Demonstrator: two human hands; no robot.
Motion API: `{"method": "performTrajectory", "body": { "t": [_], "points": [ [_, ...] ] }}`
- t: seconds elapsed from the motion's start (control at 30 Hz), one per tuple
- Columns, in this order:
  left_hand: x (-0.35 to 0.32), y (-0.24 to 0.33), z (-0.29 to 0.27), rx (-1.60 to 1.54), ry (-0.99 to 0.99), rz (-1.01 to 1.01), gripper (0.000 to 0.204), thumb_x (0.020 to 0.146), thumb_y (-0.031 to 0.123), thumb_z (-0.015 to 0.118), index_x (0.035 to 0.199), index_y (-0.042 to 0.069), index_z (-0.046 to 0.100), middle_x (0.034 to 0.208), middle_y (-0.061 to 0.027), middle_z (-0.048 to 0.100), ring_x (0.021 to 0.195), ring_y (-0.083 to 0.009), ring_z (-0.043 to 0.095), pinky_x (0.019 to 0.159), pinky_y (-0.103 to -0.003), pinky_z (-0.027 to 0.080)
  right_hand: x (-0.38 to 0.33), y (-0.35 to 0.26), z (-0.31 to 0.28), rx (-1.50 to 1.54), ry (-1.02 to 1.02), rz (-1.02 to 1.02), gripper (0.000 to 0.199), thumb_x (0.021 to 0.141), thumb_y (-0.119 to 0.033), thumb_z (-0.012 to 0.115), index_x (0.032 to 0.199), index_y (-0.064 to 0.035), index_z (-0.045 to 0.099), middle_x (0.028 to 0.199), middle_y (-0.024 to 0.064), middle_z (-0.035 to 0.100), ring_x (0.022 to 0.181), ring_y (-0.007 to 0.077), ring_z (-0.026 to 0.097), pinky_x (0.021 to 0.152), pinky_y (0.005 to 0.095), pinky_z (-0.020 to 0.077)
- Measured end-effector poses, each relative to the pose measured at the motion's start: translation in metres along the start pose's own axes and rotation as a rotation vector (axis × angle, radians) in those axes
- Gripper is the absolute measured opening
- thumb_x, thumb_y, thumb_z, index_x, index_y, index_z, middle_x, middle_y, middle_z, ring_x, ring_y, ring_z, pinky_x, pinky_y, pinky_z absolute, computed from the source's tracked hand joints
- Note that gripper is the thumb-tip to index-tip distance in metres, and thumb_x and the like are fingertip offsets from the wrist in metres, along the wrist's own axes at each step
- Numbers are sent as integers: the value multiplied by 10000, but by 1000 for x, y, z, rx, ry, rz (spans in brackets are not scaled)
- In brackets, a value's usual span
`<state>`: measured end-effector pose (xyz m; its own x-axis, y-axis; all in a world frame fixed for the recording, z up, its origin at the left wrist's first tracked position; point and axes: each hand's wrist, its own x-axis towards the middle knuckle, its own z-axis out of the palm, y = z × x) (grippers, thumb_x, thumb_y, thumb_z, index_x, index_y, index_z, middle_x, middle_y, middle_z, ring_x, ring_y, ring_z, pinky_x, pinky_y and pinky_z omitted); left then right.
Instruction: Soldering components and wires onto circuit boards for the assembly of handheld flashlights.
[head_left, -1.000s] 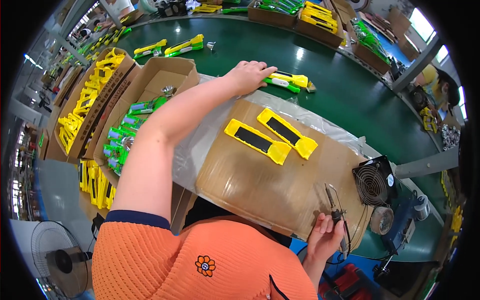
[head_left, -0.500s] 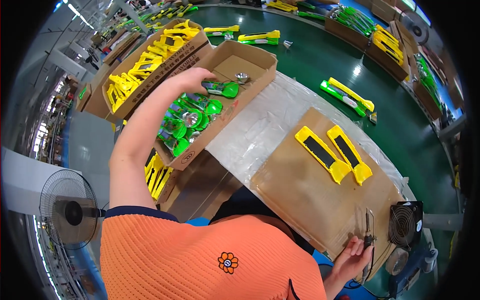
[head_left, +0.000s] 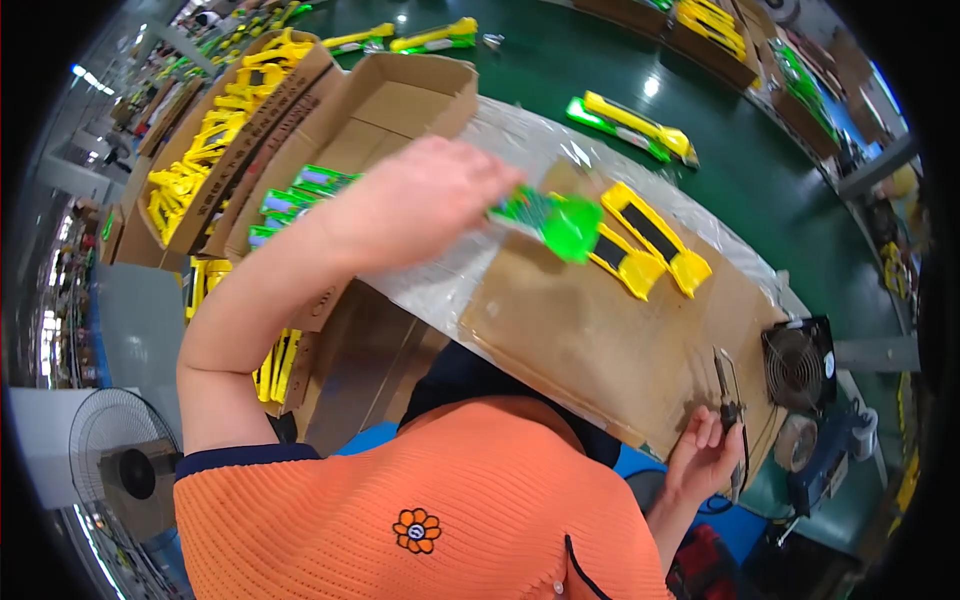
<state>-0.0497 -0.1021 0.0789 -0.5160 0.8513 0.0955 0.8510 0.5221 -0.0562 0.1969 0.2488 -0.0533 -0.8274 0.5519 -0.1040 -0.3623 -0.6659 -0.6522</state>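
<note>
My left hand [head_left: 435, 200] is closed around one end of a green plastic lamp housing [head_left: 572, 228], blurred by motion. It hangs over the cardboard work sheet [head_left: 560, 330], partly in front of the nearer of two yellow lamp housings [head_left: 635, 272]. The other yellow housing [head_left: 690, 272] lies beside it; both carry a black strip. At the right edge of the sheet, my right hand [head_left: 703, 455] grips a soldering iron [head_left: 730, 408], its tip pointing away from me. More green housings [head_left: 290, 200] lie in the open carton [head_left: 425, 88] at left, partly hidden by my forearm.
A long carton of yellow housings [head_left: 205, 145] stands at far left. Beyond the sheet, a yellow-green lamp [head_left: 630, 125] rests on the green conveyor [head_left: 560, 60]. A small black fan [head_left: 800, 365] sits right of the iron, near a tape roll [head_left: 796, 442]. A floor fan [head_left: 130, 470] stands left.
My left hand has lifted a green housing out of the carton and carried it right, over the cardboard sheet. My right hand still holds the soldering iron. The whole view has shifted.
</note>
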Motion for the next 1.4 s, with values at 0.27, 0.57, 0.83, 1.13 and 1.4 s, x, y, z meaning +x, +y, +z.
{"method": "performTrajectory", "body": {
  "t": [0.27, 0.57, 0.83, 1.13, 1.4],
  "points": [
    [25, 83, 60, -27, 29, 182, 480, 837, 198, 705, 1283, 67, 586, 1133, -86, 599, 1073, -249, 589, 974, -368, 424, -11, -6, 12, -103, -137, -1, 152, 938, -150, 588, 998, -98, 458, 647, 2, 447, 571, 113, 462, 877, 376, 447],
    [31, 98, 75, -987, 31, -174, 238, 837, 69, 721, 1074, 57, 712, 1035, -89, 628, 926, -226, 631, 768, -313, 515, -17, 13, 37, -335, -220, 123, 235, 915, -118, 608, 1032, -41, 419, 683, 81, 528, 517, 169, 530, 728, 384, 574],
    [31, 94, 77, -806, 71, -59, 102, 781, 54, 725, 872, 38, 680, 984, -66, 643, 888, -236, 643, 735, -329, 527, -14, 19, 57, -510, -206, 242, 221, 915, -27, 607, 1047, -20, 431, 828, 155, 632, 607, 154, 595, 692, 346, 563],
    [40, 95, 67, -581, -8, -21, 81, 784, 46, 672, 802, 36, 593, 956, -58, 625, 853, -275, 604, 734, -375, 512, -9, 17, 64, -557, -222, 214, 197, 922, -26, 616, 1026, -10, 450, 861, 156, 643, 610, 146, 593, 825, 393, 581],
    [40, 95, 64, -511, -87, 31, 87, 775, 31, 653, 833, 22, 589, 963, -85, 592, 855, -288, 579, 744, -373, 506, -7, 16, 73, -658, -208, 264, 174, 911, 8, 611, 1011, 6, 468, 886, 177, 677, 635, 138, 611, 648, 288, 548]
  ]
}}
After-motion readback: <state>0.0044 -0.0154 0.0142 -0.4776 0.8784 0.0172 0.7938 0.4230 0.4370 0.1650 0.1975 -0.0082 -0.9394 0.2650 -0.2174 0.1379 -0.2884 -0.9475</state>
